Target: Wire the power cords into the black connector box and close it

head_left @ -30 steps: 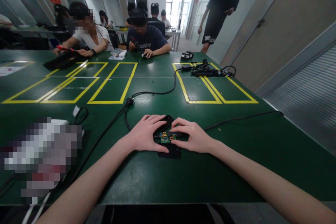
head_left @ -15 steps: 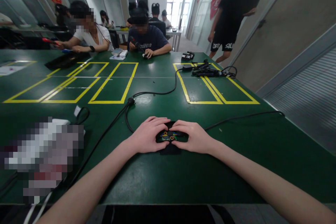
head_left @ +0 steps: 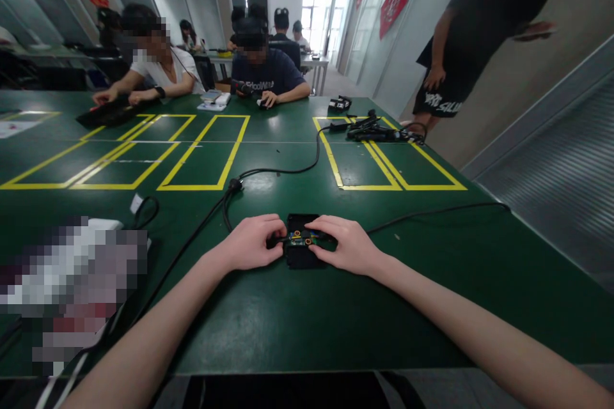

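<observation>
A small green circuit board (head_left: 301, 239) with copper-coloured ring coils lies across an opened black plastic case (head_left: 303, 260) in front of me. At the board's left end, my left hand (head_left: 254, 241) is closed with curled fingers and thumb on the black cable (head_left: 275, 239) there. My right hand (head_left: 346, 244) grips the board's right end, fingers on the far side and thumb on the near side. Its palm partly hides the right end and the cable that runs out behind the hand.
Black cables (head_left: 187, 246) cross the green table (head_left: 249, 326), joined at a plug (head_left: 235, 185). A blurred-out item (head_left: 91, 275) lies at the left. Beyond the yellow tape outlines are a cable bundle (head_left: 378, 131) and seated people (head_left: 271, 70). Another person (head_left: 480, 32) stands at the right.
My left hand has drawn back leftward from the board onto the cable, and its fingers have curled in. More of the black case now shows. The standing person has come nearer on the right.
</observation>
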The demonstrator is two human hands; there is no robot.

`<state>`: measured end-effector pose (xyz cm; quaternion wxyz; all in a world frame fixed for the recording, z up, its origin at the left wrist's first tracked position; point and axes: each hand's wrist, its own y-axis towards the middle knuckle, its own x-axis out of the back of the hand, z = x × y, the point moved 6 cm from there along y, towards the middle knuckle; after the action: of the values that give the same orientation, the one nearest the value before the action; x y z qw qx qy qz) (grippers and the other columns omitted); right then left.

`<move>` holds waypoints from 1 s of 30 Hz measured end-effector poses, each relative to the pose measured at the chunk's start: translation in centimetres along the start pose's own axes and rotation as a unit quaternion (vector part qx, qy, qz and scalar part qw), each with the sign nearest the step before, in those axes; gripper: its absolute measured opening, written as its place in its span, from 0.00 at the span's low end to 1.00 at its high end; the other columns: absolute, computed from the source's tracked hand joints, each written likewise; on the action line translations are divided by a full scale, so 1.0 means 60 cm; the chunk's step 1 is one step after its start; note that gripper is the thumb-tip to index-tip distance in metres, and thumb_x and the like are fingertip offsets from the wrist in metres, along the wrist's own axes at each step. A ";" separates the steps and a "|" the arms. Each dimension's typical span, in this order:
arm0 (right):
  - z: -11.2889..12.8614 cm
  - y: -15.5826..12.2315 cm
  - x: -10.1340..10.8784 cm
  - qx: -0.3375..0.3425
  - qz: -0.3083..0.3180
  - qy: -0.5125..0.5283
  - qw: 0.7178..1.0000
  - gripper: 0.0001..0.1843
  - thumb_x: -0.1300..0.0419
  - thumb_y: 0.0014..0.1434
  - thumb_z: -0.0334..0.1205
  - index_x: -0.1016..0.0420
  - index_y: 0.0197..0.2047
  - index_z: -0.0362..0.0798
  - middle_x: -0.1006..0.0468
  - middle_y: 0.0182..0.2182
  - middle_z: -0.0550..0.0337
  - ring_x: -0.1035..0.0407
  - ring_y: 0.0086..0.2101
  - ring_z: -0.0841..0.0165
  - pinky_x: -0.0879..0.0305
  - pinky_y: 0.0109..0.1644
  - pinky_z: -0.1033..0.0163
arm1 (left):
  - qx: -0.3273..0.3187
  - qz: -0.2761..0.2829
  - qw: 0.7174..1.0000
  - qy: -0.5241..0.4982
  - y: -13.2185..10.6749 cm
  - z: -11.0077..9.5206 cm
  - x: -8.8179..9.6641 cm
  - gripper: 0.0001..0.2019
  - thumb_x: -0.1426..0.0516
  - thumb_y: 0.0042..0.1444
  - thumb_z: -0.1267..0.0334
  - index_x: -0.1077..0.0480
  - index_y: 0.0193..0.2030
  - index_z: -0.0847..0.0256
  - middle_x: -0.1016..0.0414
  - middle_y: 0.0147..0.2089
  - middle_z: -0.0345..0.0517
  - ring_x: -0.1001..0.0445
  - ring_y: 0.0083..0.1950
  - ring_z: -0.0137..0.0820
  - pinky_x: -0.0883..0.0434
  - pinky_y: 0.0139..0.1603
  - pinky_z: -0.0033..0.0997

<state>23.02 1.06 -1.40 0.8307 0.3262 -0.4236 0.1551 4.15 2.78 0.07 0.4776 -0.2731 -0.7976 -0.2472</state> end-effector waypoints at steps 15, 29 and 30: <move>-0.004 0.000 0.009 0.039 0.013 0.050 0.998 0.20 0.36 0.65 0.36 0.23 0.60 0.49 0.18 0.54 0.47 0.22 0.53 0.57 0.25 0.59 0.49 | -0.013 0.013 1.000 0.016 0.002 0.006 0.000 0.08 0.46 0.67 0.67 0.26 0.47 0.59 0.25 0.47 0.47 0.24 0.48 0.37 0.27 0.50 0.36; -0.021 -0.004 0.024 0.050 0.046 0.089 0.994 0.22 0.37 0.66 0.38 0.27 0.62 0.50 0.23 0.55 0.47 0.24 0.52 0.59 0.24 0.55 0.52 | 0.007 -0.005 1.000 0.005 0.002 0.001 -0.002 0.03 0.45 0.62 0.67 0.29 0.39 0.58 0.26 0.39 0.42 0.26 0.37 0.34 0.29 0.41 0.32; -0.025 -0.003 0.027 0.039 0.042 0.086 0.995 0.19 0.39 0.66 0.37 0.26 0.60 0.50 0.22 0.52 0.49 0.23 0.47 0.61 0.23 0.51 0.55 | 0.008 -0.006 1.000 0.003 0.003 0.002 -0.001 0.03 0.45 0.62 0.66 0.29 0.39 0.58 0.26 0.38 0.42 0.26 0.37 0.34 0.29 0.40 0.32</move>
<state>24.96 1.88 -0.82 0.8432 0.3257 -0.3579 0.2340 4.21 2.96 -0.05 0.4807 -0.2636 -0.7998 -0.2445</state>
